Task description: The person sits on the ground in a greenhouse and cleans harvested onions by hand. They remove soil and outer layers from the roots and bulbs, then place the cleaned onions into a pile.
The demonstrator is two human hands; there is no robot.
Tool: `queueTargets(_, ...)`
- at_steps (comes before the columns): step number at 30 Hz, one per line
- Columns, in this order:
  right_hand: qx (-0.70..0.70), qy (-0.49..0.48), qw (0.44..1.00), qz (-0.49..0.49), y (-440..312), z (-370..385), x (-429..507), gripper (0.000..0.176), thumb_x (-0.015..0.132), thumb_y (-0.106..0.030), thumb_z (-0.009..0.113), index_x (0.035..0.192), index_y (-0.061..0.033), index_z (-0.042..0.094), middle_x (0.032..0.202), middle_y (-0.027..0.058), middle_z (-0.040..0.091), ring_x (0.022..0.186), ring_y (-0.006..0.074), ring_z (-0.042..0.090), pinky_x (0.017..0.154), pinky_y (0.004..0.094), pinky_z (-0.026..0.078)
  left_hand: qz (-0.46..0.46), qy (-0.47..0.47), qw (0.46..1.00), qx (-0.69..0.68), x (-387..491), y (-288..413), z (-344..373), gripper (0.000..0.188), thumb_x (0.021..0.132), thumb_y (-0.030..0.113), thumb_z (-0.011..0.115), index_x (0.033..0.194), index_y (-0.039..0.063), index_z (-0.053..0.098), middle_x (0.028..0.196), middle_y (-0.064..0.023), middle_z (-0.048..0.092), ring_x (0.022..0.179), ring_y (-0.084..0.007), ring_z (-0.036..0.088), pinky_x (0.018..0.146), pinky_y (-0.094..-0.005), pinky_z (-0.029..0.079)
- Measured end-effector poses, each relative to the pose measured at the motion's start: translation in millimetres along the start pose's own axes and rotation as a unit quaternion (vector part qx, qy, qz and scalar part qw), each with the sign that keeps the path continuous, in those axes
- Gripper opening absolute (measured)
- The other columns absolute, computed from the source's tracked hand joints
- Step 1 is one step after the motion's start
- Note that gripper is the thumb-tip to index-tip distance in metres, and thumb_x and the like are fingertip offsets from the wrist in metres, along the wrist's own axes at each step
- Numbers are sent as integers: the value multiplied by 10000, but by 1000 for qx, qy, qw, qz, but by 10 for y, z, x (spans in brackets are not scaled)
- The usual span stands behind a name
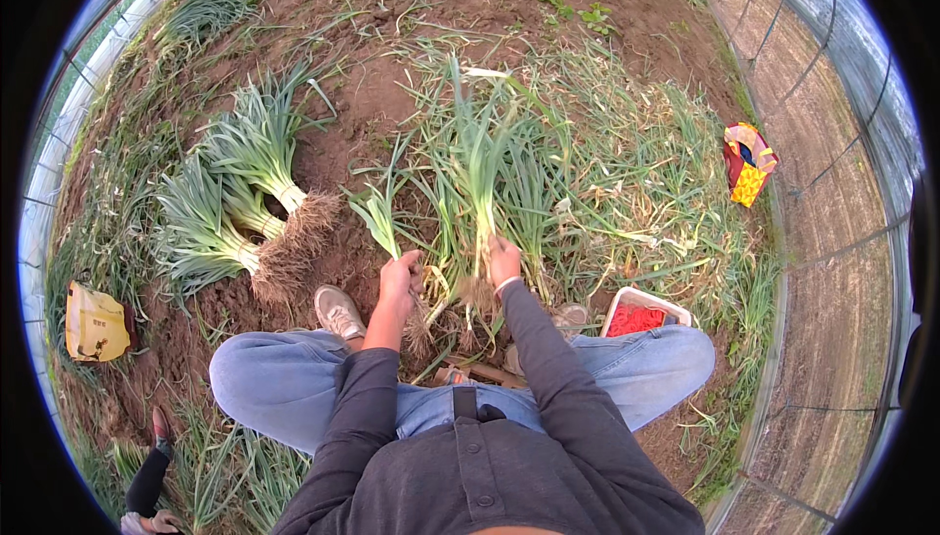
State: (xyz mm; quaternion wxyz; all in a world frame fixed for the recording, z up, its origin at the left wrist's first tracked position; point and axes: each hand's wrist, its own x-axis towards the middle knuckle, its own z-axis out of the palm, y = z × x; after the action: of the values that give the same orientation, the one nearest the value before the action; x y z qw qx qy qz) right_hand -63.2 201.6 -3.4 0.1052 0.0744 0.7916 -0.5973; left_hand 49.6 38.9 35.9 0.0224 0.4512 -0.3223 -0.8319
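My left hand [398, 284] grips the pale stem of a small leek-like plant [380, 219], its leaves pointing away from me and its roots hanging below the fist. To its right, my right hand [502, 262] is closed on a larger leek-like plant [482, 182], whose blurred leaves fan upward and whose roots dangle by the wrist. Loose plants [525, 197] lie on the soil just beyond and beside both hands. Tied bundles of the same plants [250, 190] rest at the left, with their brown root mats [297, 252] turned towards me.
By my right knee stands a white tub [684, 312] holding red bands or ties [633, 320]. A patterned bag [750, 164] sits at the right edge, and a yellow sack [97, 323] at far left. Cut leaves [631, 168] litter the ground. Another person's leg [147, 476] shows at lower left.
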Motion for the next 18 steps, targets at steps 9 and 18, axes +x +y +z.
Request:
queueTargets(9, -329, -201, 874, -297, -188, -54, -882, 238, 887, -273, 536, 784, -62, 573, 631, 167, 558, 557, 343, 561, 536, 442, 444, -45, -38, 995, 80, 0, -98, 144, 239, 856, 251, 665, 761, 94, 511, 598, 34, 412, 392, -74, 298, 367, -233, 202)
queueTargets(18, -401, 41, 872, -278, -106, -638, -550, 184, 861, -258, 578, 821, -79, 580, 661, 99, 593, 556, 265, 587, 534, 388, 476, 77, 18, 989, -124, 170, 189, -70, 190, 873, 210, 655, 821, 84, 523, 616, 38, 415, 422, -70, 294, 378, -231, 239)
